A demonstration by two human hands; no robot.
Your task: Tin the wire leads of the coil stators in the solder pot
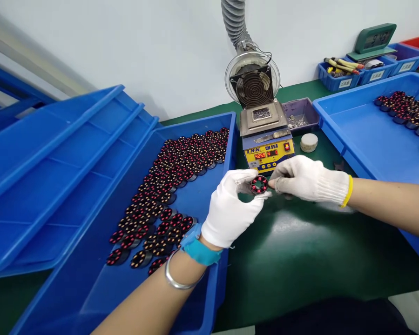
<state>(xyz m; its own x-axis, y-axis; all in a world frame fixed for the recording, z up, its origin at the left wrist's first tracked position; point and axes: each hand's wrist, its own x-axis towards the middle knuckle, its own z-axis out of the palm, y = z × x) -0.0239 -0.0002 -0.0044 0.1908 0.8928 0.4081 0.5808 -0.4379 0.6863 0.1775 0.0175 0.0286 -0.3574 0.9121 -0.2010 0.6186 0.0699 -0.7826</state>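
Observation:
My left hand (230,207), in a white glove, grips a small motor stator (259,184) between thumb and fingers. It is a black ring with red windings and an open centre, its face turned toward me. At the ring's right edge my right hand (298,180), in a white knit glove with a yellow cuff, has thumb and finger pinched together. Whatever lies between those fingertips is too small to make out. Just behind the hands stands a yellow and blue solder pot unit (268,153) with lit red digits and a shiny square of metal on top.
A blue tray (209,279) at left holds many stators; another blue tray (352,135) at right holds more. Stacked blue trays (66,163) lean far left. A fume fan (254,86), grey bin (309,107), white round block (309,142) and tool boxes (340,83) stand behind.

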